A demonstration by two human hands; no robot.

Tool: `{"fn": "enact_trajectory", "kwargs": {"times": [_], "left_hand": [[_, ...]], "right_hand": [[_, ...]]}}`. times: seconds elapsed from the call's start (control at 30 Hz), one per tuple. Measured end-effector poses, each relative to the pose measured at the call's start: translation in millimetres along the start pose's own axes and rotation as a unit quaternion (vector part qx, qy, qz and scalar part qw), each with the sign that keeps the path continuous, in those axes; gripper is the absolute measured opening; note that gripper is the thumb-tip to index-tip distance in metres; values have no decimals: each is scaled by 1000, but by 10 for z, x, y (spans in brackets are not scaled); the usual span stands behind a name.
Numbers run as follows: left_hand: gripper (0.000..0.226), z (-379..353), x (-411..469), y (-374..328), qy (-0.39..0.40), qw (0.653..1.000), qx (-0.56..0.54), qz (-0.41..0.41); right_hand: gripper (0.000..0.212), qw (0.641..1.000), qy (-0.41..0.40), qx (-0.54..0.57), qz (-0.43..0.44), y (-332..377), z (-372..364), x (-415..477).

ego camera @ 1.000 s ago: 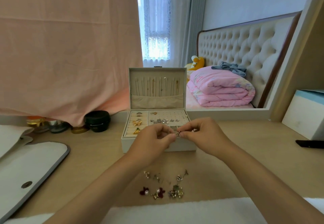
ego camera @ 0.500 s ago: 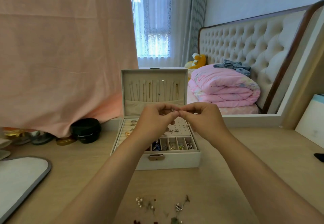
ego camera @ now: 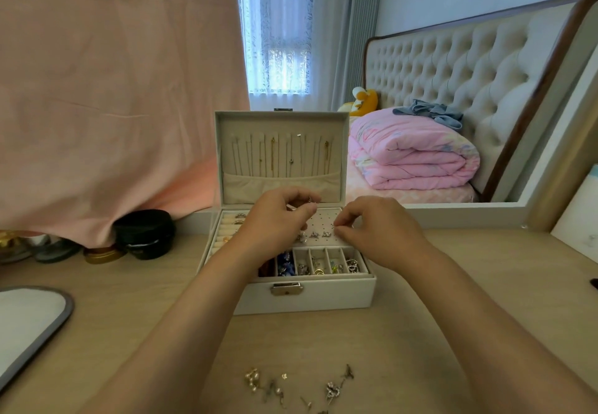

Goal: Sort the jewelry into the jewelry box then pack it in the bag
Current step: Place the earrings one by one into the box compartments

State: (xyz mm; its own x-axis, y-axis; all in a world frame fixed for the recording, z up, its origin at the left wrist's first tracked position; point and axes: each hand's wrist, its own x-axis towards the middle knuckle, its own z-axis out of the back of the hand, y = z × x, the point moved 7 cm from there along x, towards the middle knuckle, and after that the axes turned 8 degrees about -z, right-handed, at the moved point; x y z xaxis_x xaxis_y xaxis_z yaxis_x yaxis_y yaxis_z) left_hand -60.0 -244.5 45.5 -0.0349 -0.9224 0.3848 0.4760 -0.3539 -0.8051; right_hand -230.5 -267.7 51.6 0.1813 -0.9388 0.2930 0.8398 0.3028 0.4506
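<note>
left hand [ego camera: 275,222] pinching earring [ego camera: 309,200], jewelry box [ego camera: 323,297] (lid up)

The jewelry box [ego camera: 323,297] is white outside with a beige lining and a silver clasp [ego camera: 286,288]; the table [ego camera: 420,332] is pale wood grain, the bag [ego camera: 29,323] white edged in grey, the round case [ego camera: 145,234] black, the tin [ego camera: 103,255] gold. The hanging cloth [ego camera: 113,90] is plain salmon pink and the lace curtain [ego camera: 278,25] white with a leafy pattern. The folded quilt [ego camera: 414,158] is pink with faint pastel flowers, the garment [ego camera: 430,112] blue-grey, the plush toy [ego camera: 364,98] yellow, and the button-tufted headboard [ego camera: 453,67] cream trimmed in dark brown.
</note>
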Motion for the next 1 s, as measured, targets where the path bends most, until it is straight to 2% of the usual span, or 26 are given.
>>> {"fn": "enact_trajectory", "kwargs": {"times": [0.2, 0.37, 0.43, 0.5, 0.63, 0.8, 0.93, 1.0], "left_hand": [[11, 11, 15, -40, 0, 1000, -22, -8], [9, -25, -14, -14, 28, 999, -7, -14], [10, -19, -17, -25, 27, 999, 6, -23], [12, -15, -22, -50, 28, 999, 19, -37], [12, -19, -37, -102, 29, 994, 70, -73], [8, -28, -43, -133, 10, 986, 131, -98], [16, -46, -50, -164, 0, 974, 195, -114], [18, -58, -52, -160, 1, 973, 203, -112]], "right_hand": [[10, 991, -33, -108, 76, 146, -17, -53], [12, 993, 40, -90, 71, 113, -17, -51], [14, 997, 53, -38, 52, 75, 0, -52], [15, 997, 43, 60, 25, 46, 32, -36], [10, 971, 50, 235, -14, 90, 59, -21], [19, 938, 67, 331, -74, 92, -39, -48], [21, 896, 80, 414, -139, 24, -118, -47], [21, 890, 81, 423, -153, -12, -111, -46]]}}
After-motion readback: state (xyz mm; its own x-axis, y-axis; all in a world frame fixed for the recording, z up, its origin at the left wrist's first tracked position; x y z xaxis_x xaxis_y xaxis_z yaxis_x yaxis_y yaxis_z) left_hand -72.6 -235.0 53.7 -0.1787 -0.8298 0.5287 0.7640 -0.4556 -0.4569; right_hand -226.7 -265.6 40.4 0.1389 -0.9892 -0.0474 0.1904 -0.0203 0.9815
